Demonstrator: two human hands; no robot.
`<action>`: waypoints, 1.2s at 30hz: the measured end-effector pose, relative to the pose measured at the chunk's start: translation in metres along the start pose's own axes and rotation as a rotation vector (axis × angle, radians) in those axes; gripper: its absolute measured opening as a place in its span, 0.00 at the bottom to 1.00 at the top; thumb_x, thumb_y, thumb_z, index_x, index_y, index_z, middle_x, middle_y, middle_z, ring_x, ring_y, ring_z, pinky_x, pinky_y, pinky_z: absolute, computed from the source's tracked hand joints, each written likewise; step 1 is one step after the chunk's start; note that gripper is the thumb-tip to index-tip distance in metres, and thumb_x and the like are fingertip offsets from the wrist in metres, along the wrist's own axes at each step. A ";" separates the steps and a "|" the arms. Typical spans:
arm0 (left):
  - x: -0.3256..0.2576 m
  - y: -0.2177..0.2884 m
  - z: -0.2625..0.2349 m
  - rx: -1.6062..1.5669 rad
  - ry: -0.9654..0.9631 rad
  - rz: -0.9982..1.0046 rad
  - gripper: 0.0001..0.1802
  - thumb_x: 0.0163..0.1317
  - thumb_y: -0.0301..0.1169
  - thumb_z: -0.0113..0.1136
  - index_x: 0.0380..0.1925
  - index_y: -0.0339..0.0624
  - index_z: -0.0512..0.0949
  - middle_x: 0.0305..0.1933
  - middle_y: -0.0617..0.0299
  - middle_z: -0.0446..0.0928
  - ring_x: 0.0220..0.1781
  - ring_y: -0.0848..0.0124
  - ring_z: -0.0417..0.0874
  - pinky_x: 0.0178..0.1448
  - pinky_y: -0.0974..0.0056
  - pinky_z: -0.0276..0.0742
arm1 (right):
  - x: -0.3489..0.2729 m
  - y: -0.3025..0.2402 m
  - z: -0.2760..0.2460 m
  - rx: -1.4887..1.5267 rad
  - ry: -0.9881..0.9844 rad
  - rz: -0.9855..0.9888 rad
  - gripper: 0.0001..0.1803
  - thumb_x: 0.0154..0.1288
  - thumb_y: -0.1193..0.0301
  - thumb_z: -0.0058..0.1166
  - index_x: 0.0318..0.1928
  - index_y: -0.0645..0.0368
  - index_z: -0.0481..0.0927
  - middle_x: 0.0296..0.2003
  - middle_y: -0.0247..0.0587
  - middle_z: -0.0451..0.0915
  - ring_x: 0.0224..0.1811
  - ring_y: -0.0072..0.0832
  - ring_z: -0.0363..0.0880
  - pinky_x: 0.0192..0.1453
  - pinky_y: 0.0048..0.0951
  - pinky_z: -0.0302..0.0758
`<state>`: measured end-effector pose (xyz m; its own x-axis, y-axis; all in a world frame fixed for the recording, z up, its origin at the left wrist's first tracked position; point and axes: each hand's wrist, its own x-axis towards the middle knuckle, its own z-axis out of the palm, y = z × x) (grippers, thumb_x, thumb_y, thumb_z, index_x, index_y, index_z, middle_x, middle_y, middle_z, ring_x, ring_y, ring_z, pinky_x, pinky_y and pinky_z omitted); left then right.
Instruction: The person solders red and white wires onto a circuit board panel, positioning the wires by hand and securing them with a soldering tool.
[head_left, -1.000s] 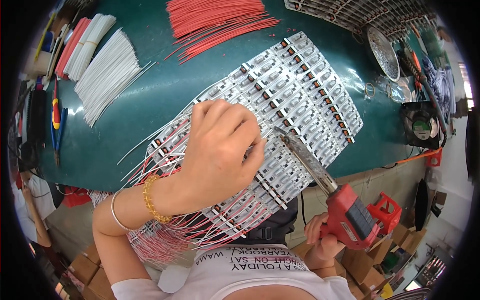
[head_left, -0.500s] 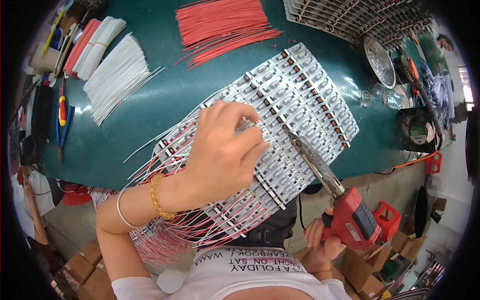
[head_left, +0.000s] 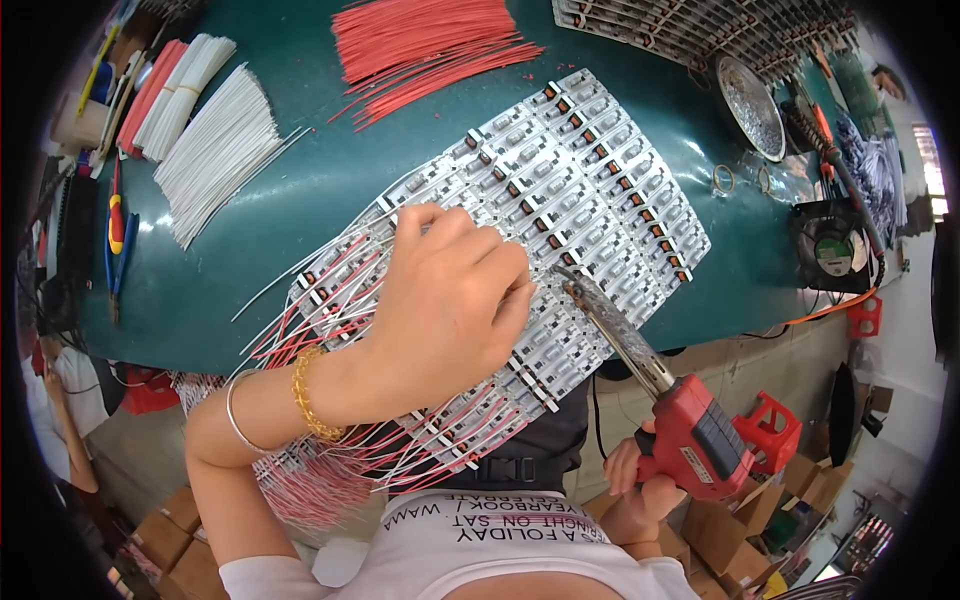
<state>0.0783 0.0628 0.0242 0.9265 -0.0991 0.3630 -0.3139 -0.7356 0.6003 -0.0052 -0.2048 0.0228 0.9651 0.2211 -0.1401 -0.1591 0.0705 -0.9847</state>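
My left hand (head_left: 450,290), with a yellow bead bracelet and a bangle at its wrist, is over a large panel of grey circuit boards (head_left: 600,170). Its fingers are curled in a pinch; what they hold is hidden. My right hand (head_left: 640,475) is wrapped round the grip of a red soldering gun (head_left: 700,440). The gun's dark metal tip points at the panel's middle, close to my left fingers. Thin white and red wires (head_left: 340,300) run from the panel's left part, and a bunch of them (head_left: 315,490) hangs below the table's edge.
On the green table (head_left: 290,210) lie red wires (head_left: 425,45), white wires (head_left: 215,150) and tied bundles (head_left: 190,95). Pliers (head_left: 118,265) lie at the left. A metal bowl (head_left: 750,105), a small fan (head_left: 832,250) and more board panels (head_left: 700,30) stand at the right. Cardboard boxes (head_left: 735,530) are below.
My left fingers have curled in more tightly. The soldering gun has moved slightly left in the picture, while the whole view has shifted a little too.
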 end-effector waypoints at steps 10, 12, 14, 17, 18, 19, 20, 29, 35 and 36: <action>0.002 0.003 0.005 0.000 0.024 0.000 0.08 0.46 0.22 0.62 0.18 0.45 0.72 0.17 0.68 0.66 0.25 0.69 0.68 0.45 0.61 0.61 | -0.005 0.004 -0.008 -0.083 -0.035 -0.011 0.41 0.58 0.43 0.54 0.53 0.71 0.65 0.10 0.29 0.66 0.10 0.21 0.64 0.18 0.23 0.66; 0.001 0.001 0.006 -0.004 0.043 0.005 0.08 0.46 0.22 0.62 0.18 0.44 0.72 0.17 0.68 0.66 0.25 0.68 0.67 0.44 0.61 0.61 | -0.004 0.005 -0.007 -0.112 -0.019 -0.079 0.42 0.59 0.43 0.54 0.53 0.72 0.65 0.10 0.29 0.65 0.10 0.21 0.64 0.17 0.23 0.66; 0.003 0.000 0.006 -0.005 0.042 0.006 0.08 0.46 0.22 0.62 0.17 0.44 0.72 0.17 0.67 0.66 0.26 0.68 0.67 0.44 0.61 0.61 | 0.003 -0.001 0.001 -0.078 -0.022 -0.061 0.42 0.59 0.43 0.54 0.54 0.72 0.64 0.10 0.28 0.65 0.10 0.21 0.64 0.17 0.23 0.66; 0.003 -0.002 0.004 0.000 0.023 0.013 0.06 0.46 0.23 0.60 0.18 0.43 0.72 0.19 0.64 0.67 0.28 0.66 0.68 0.45 0.60 0.61 | 0.006 -0.002 0.003 -0.027 -0.038 -0.050 0.43 0.60 0.43 0.54 0.56 0.73 0.63 0.10 0.28 0.65 0.09 0.21 0.64 0.17 0.23 0.66; 0.002 -0.003 0.002 0.009 0.005 0.015 0.05 0.47 0.25 0.59 0.19 0.41 0.72 0.21 0.62 0.68 0.30 0.63 0.69 0.45 0.58 0.62 | 0.007 0.000 0.003 -0.008 -0.056 -0.057 0.43 0.60 0.44 0.53 0.57 0.73 0.62 0.10 0.29 0.65 0.09 0.21 0.64 0.17 0.23 0.66; 0.002 -0.003 0.000 0.019 0.011 0.013 0.05 0.47 0.25 0.59 0.19 0.41 0.72 0.21 0.62 0.68 0.30 0.63 0.69 0.45 0.58 0.62 | 0.007 0.003 0.004 -0.004 -0.065 -0.061 0.43 0.60 0.44 0.53 0.57 0.73 0.62 0.10 0.29 0.65 0.09 0.21 0.64 0.17 0.23 0.66; 0.001 -0.003 0.000 0.029 0.028 0.005 0.06 0.46 0.24 0.60 0.19 0.43 0.72 0.20 0.64 0.68 0.29 0.65 0.69 0.45 0.59 0.61 | 0.007 0.008 0.003 -0.021 -0.040 -0.112 0.43 0.61 0.44 0.53 0.57 0.74 0.61 0.10 0.29 0.65 0.09 0.21 0.64 0.16 0.23 0.65; -0.004 -0.018 -0.054 0.519 0.129 0.119 0.05 0.47 0.27 0.60 0.24 0.43 0.73 0.27 0.58 0.70 0.34 0.62 0.71 0.44 0.57 0.65 | 0.012 0.015 -0.008 0.147 0.088 -0.241 0.38 0.67 0.49 0.47 0.59 0.71 0.58 0.11 0.31 0.61 0.07 0.21 0.59 0.13 0.23 0.64; -0.030 -0.109 -0.126 0.949 0.082 -0.144 0.07 0.49 0.28 0.63 0.28 0.41 0.76 0.32 0.58 0.73 0.38 0.61 0.72 0.45 0.57 0.65 | 0.020 0.016 -0.005 0.191 0.083 -0.204 0.34 0.69 0.52 0.46 0.59 0.70 0.57 0.11 0.31 0.61 0.06 0.21 0.58 0.13 0.22 0.63; -0.030 -0.118 -0.128 0.907 0.072 -0.120 0.06 0.50 0.27 0.62 0.28 0.41 0.75 0.32 0.58 0.73 0.38 0.61 0.72 0.45 0.57 0.65 | 0.020 0.017 -0.004 0.194 0.064 -0.188 0.33 0.70 0.53 0.45 0.59 0.70 0.57 0.11 0.31 0.60 0.06 0.21 0.58 0.13 0.22 0.63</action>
<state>0.0605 0.2385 0.0339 0.9178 0.0311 0.3958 0.0943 -0.9855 -0.1413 0.0125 -0.2035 0.0031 0.9917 0.1248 0.0308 -0.0069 0.2906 -0.9568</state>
